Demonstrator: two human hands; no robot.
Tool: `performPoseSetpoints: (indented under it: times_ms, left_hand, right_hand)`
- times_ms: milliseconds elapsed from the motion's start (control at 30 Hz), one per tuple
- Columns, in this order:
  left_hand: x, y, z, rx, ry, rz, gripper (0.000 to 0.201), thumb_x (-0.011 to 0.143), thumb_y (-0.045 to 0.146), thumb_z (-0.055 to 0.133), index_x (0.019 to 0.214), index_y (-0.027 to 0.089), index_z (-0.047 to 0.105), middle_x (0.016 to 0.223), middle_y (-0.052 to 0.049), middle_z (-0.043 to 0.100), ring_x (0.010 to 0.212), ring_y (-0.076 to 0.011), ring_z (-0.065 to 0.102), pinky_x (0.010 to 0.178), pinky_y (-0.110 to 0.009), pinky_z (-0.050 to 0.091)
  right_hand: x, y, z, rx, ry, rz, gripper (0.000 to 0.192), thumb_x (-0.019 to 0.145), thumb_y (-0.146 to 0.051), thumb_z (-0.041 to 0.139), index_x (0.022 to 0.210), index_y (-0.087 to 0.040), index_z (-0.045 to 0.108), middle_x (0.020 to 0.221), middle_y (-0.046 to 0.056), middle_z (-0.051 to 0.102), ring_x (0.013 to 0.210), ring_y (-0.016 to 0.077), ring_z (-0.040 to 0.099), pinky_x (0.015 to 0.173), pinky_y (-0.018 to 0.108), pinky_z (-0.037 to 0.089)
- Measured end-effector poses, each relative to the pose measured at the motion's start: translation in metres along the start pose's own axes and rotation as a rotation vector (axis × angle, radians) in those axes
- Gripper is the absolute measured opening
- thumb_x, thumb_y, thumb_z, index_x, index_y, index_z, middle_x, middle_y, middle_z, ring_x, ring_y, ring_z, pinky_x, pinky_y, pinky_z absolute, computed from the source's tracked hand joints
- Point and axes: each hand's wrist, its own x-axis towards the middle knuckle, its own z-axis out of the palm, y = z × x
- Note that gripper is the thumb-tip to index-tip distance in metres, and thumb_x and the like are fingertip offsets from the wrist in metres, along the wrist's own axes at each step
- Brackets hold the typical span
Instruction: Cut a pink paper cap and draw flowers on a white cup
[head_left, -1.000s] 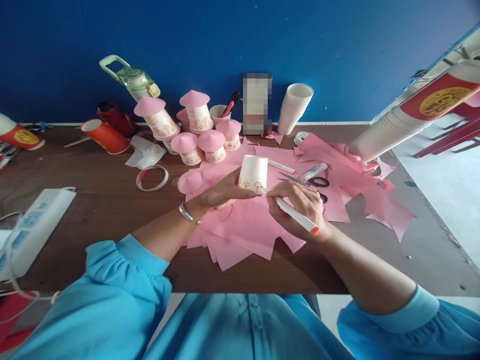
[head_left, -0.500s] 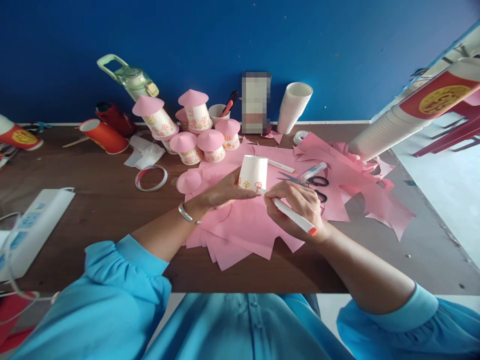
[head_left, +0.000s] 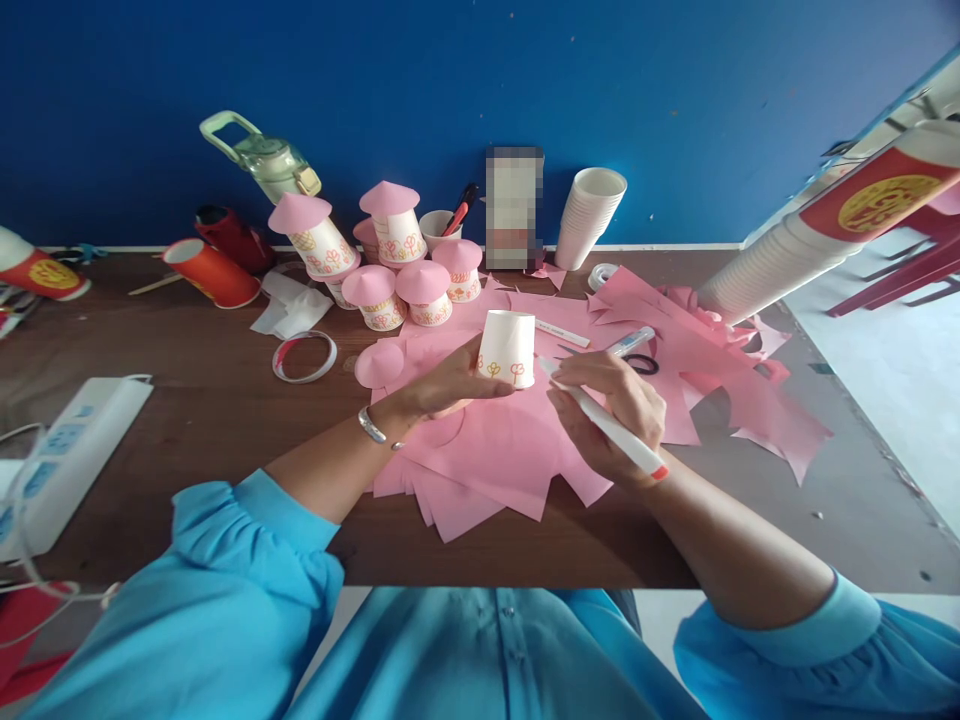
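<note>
My left hand holds an upturned white paper cup with small orange flower drawings near its rim, resting on pink paper sheets. My right hand grips a white marker with an orange end cap; its tip sits just right of the cup, slightly apart from it. A silver bracelet circles my left wrist.
Finished cups with pink cone roofs stand at the back. A stack of white cups, scissors, a glue stick, a tape ring, a loose pink cone, orange cups, a green bottle and a power strip surround them.
My right hand has pulled the marker tip a little away from the cup and shifted right. The left hand and cup stay put.
</note>
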Motion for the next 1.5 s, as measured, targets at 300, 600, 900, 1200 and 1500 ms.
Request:
performPoseSetpoints:
  times_ms: [300,600,900,1200,1500]
  left_hand:
    - [0.000,-0.003,0.000,0.002,0.118,0.091,0.058,0.077,0.051,0.091,0.122,0.027,0.064,0.109,-0.005,0.067,0.103,-0.0259,0.065,0.093,-0.046,0.053]
    - [0.007,-0.022,-0.005,0.241,0.374,0.282,0.096,0.061,0.053,0.101,0.140,0.029,0.053,0.128,-0.009,0.062,0.122,-0.0313,0.060,0.104,-0.051,0.053]
    - [0.007,-0.021,-0.003,0.307,0.366,0.204,0.095,0.061,0.054,0.101,0.138,0.026,0.053,0.122,-0.010,0.062,0.122,-0.0340,0.058,0.103,-0.053,0.052]
    - [0.001,-0.013,0.000,0.251,0.233,0.177,0.077,0.085,0.050,0.085,0.146,0.026,0.045,0.127,-0.011,0.063,0.131,-0.0315,0.056,0.111,-0.052,0.049]
    - [-0.001,-0.004,0.003,0.252,0.286,0.097,0.075,0.080,0.051,0.088,0.140,0.025,0.051,0.114,-0.007,0.065,0.106,-0.0267,0.062,0.093,-0.046,0.053]
  right_hand:
    - [-0.011,0.015,0.009,0.036,-0.019,0.289,0.024,0.104,-0.014,0.058,0.122,-0.028,0.065,0.110,0.004,0.078,0.086,0.0186,0.077,0.079,0.037,0.064]
    - [-0.022,0.022,0.019,0.047,-0.163,0.426,0.022,0.097,-0.020,0.066,0.117,-0.026,0.064,0.109,0.004,0.079,0.085,0.0188,0.077,0.078,0.036,0.062]
    - [-0.023,0.024,0.020,0.084,-0.170,0.388,0.018,0.097,-0.020,0.069,0.114,-0.025,0.064,0.103,0.003,0.078,0.086,0.0178,0.077,0.076,0.033,0.061]
    - [-0.021,0.028,0.020,0.073,-0.139,0.359,0.016,0.100,-0.018,0.063,0.115,-0.024,0.065,0.103,0.004,0.080,0.083,0.0159,0.077,0.076,0.032,0.063]
    - [-0.015,0.028,0.013,0.035,-0.061,0.289,0.029,0.107,-0.025,0.057,0.133,-0.027,0.067,0.101,0.005,0.077,0.080,0.0186,0.071,0.078,0.037,0.062]
